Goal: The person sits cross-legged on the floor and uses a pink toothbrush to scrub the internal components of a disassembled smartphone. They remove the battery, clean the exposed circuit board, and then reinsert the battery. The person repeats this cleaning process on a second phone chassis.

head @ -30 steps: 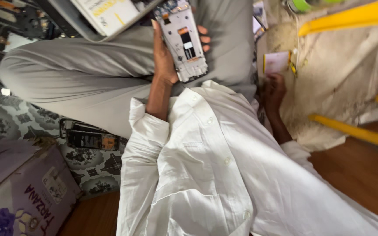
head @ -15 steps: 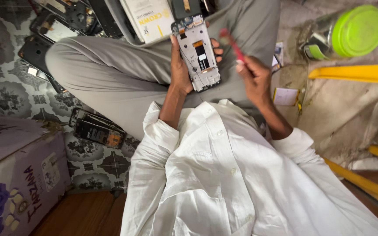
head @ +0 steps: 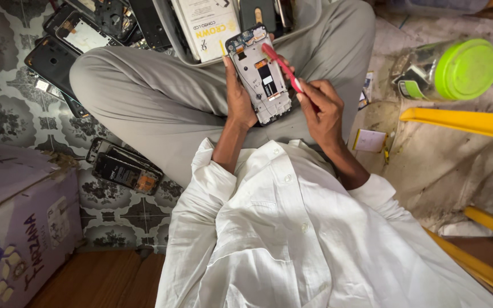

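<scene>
Over the lap, an opened phone frame [head: 261,74] is steadied in the left hand [head: 238,97] grip, while a red tool [head: 282,67] is pinched by the right hand [head: 322,108] against it.

Matt metal and plastic, cloth, glossy lid

Bare phone frame [head: 259,74], dull grey metal; glossy red plastic tool [head: 281,67] at 3 o'clock; smooth white cotton shirt [head: 292,239]; shiny green lid [head: 466,68].

Single head view, looking steeply down, close over lap [head: 161,108]; floor [head: 12,114] at edges.
</scene>
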